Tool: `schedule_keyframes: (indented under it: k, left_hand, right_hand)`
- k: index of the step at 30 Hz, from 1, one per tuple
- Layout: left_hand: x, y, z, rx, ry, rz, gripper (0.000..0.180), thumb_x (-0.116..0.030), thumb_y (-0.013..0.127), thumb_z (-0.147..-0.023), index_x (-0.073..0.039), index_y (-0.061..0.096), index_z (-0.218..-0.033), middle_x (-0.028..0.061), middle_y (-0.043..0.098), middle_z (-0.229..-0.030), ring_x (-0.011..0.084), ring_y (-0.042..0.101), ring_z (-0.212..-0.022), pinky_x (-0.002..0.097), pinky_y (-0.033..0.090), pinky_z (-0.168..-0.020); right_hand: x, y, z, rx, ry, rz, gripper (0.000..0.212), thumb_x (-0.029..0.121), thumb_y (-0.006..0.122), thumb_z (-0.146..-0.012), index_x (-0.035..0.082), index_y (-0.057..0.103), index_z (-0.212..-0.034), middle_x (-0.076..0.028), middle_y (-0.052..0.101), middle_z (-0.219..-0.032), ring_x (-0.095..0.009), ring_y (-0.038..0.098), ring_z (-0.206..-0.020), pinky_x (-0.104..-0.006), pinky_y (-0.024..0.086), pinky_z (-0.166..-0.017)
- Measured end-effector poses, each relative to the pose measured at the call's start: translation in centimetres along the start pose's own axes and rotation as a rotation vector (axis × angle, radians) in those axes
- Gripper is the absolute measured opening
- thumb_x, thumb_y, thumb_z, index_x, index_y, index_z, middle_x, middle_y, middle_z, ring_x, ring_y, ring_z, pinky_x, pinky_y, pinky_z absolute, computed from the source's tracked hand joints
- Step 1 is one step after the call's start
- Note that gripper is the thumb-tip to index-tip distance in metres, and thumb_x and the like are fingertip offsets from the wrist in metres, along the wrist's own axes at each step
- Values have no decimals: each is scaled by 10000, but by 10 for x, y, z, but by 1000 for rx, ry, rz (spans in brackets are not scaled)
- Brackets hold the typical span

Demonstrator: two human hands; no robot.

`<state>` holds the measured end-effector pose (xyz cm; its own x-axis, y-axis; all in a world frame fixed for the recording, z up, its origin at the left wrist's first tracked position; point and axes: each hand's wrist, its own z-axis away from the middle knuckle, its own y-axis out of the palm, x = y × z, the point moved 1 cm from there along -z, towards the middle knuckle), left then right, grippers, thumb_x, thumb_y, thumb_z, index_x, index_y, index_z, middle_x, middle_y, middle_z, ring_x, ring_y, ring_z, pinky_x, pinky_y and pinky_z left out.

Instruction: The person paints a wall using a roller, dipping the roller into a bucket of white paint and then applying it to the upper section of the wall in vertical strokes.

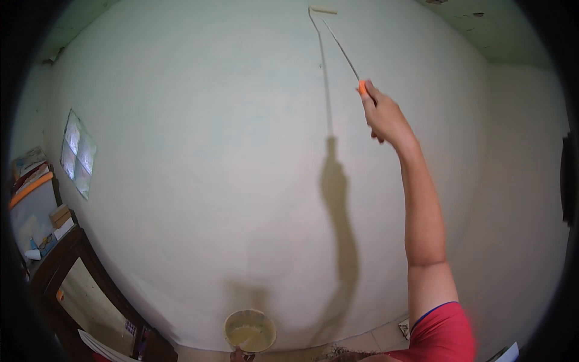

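- My right hand [384,118] is raised high on a stretched arm, fingers wrapped around the orange handle of a paint roller [333,37]; only the handle's tip shows above my grip.
- The roller's thin wire frame runs up to its small head, which lies against the pale wall [199,157] near the ceiling, at the very top edge of the view.
- My left hand [241,356] is mostly cut off at the bottom edge, under a round paint bucket [250,330]; I cannot tell how its fingers sit.
- A dark wooden cabinet [57,259] at lower left is bent by the lens.
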<state>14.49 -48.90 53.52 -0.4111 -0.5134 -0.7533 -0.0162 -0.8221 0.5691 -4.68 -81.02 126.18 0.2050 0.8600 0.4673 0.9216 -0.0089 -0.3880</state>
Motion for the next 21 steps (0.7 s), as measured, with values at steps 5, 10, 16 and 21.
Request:
schedule_keyframes:
  k: [5, 10, 16, 21]
  left_hand:
    - [1, -4, -4, 0, -7, 8, 464, -349, 663, -920, -3, 477, -1166, 124, 558, -1069, 265, 589, -971, 400, 566, -812]
    - [2, -7, -3, -10, -12, 16, 433, -331, 652, -930, -6, 479, -1161, 122, 558, -1068, 261, 589, -974, 399, 570, -819]
    - [10, -18, -7, -34, -18, 36, 397, -308, 639, -943, -11, 482, -1154, 119, 558, -1066, 256, 590, -979, 397, 575, -827]
    - [17, -27, -9, -54, -43, 71, 386, -295, 627, -954, -8, 478, -1165, 126, 561, -1085, 257, 589, -1007, 399, 578, -835]
  right_hand:
    - [-2, 7, 18, -100, -23, -51, 509, 305, 370, -1006, 56, 424, -1447, -126, 641, -738, -181, 550, -467, -334, 471, -461]
    - [21, 4, -26, -77, -46, 37, 516, 326, 340, -1009, 45, 440, -1430, -147, 661, -775, -206, 603, -515, -343, 503, -484]
    - [58, -9, -124, -93, -158, 97, 465, 350, 322, -1009, 9, 504, -1268, -147, 659, -820, -228, 636, -570, -354, 523, -506]
    - [71, -22, -204, -77, -127, -50, 529, 455, 375, -1000, 145, 455, -1422, -44, 498, -672, -136, 495, -498, -295, 422, -430]
